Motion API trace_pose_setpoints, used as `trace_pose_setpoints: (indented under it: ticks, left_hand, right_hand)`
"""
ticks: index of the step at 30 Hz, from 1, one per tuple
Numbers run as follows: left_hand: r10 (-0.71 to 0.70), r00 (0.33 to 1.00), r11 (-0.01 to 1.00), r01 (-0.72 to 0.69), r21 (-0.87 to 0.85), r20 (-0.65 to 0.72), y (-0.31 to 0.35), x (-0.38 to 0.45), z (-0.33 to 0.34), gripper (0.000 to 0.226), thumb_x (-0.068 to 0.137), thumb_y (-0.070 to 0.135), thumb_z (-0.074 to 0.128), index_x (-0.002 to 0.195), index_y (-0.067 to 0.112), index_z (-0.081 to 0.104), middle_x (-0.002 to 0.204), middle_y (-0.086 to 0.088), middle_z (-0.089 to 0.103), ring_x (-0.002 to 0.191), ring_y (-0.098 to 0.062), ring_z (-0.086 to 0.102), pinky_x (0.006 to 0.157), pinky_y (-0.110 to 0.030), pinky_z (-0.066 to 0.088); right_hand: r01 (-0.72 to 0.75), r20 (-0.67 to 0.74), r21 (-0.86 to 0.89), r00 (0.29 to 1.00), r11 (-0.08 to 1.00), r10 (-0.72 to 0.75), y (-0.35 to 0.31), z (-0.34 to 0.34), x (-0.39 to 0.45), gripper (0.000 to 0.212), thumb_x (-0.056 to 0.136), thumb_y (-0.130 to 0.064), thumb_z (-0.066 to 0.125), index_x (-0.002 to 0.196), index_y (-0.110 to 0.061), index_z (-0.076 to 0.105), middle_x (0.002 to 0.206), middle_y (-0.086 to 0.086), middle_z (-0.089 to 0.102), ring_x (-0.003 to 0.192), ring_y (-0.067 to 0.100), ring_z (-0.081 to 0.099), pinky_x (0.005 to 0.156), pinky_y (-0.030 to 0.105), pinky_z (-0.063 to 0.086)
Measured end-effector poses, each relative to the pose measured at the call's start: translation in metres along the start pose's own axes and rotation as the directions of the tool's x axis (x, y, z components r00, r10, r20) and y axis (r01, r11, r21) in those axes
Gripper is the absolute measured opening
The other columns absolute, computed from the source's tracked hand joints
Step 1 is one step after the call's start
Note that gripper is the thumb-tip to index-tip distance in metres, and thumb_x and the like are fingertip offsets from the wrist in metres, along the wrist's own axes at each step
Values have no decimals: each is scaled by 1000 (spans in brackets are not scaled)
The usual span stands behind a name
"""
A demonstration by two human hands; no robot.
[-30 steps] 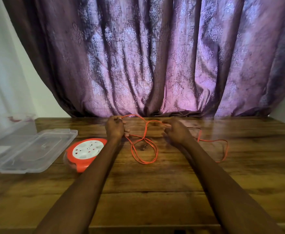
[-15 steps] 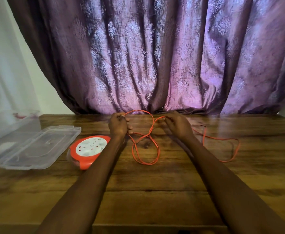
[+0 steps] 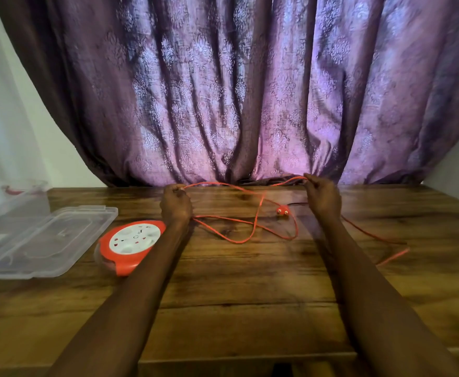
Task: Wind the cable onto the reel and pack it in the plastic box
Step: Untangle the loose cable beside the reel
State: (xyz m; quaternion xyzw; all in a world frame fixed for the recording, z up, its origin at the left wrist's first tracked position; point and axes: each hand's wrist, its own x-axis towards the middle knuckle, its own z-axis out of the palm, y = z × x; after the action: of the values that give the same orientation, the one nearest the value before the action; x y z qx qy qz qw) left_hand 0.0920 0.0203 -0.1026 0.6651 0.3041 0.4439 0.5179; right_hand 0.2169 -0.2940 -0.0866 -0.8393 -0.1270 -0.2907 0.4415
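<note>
A thin orange cable [image 3: 255,229] lies in loose loops on the wooden table [image 3: 236,289], with its two-pin plug [image 3: 282,211] resting near the middle. My left hand [image 3: 175,204] pinches the cable at the far side of the table. My right hand [image 3: 323,198] pinches the same cable further right, and a stretch of it hangs raised between the two hands. The orange reel [image 3: 130,244] with a white socket face lies flat beside my left forearm. A clear plastic box [image 3: 8,202] stands at the far left.
The box's clear lid [image 3: 43,240] lies flat on the table left of the reel. A purple patterned curtain [image 3: 250,91] hangs right behind the table's far edge. More cable trails off to the right [image 3: 386,240] of my right forearm.
My hands have moved apart and lifted, pulling the cable out between them. The tangled loops have loosened and the plug has come into sight on the table.
</note>
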Motion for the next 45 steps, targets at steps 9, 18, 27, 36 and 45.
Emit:
trace_pose_setpoints:
  ticks: [9, 18, 27, 36, 45]
  left_hand:
    - [-19, 995, 993, 7, 121, 95, -3, -1, 2, 25, 89, 17, 52, 105, 8, 69, 107, -19, 71, 104, -35, 65, 92, -43, 51]
    - [80, 987, 996, -75, -39, 137, 3, -6, 3, 22, 94, 8, 47, 98, 19, 66, 85, -3, 72, 62, -15, 67, 70, -40, 58]
    - [103, 995, 991, -102, -91, 16, 7, -3, -6, 23, 94, 10, 47, 100, 20, 67, 92, -10, 75, 97, -28, 68, 92, -34, 50]
    - [-38, 998, 972, 47, -230, 45, 14, -5, -9, 33, 91, 5, 46, 112, 10, 70, 82, -6, 69, 68, -29, 64, 63, -33, 55]
    - [-195, 946, 696, 320, -642, 260, 32, -17, -8, 30, 95, -11, 39, 118, -2, 55, 76, -7, 55, 55, -9, 62, 59, -23, 60]
  right_hand:
    - [-6, 282, -143, 958, 990, 47, -18, 11, -4, 40, 85, -8, 53, 121, -10, 69, 118, 26, 67, 111, 39, 63, 96, 40, 50]
    - [278, 762, -42, 630, 960, -149, -76, 43, -32, 54, 82, -36, 70, 133, -22, 60, 127, 5, 67, 110, 16, 63, 91, 27, 47]
    - [239, 736, -166, 675, 957, -41, -47, 50, -33, 30, 90, -28, 67, 119, -23, 62, 115, 7, 71, 107, 26, 65, 86, 27, 45]
    - [362, 625, -357, 778, 861, -67, -21, 42, -19, 17, 89, -24, 61, 100, -23, 74, 110, 5, 74, 107, 27, 66, 87, 29, 48]
    - [184, 802, 332, 461, 925, -380, -95, 57, -62, 34, 82, -56, 69, 91, -24, 75, 87, -6, 75, 78, -1, 61, 74, 22, 47]
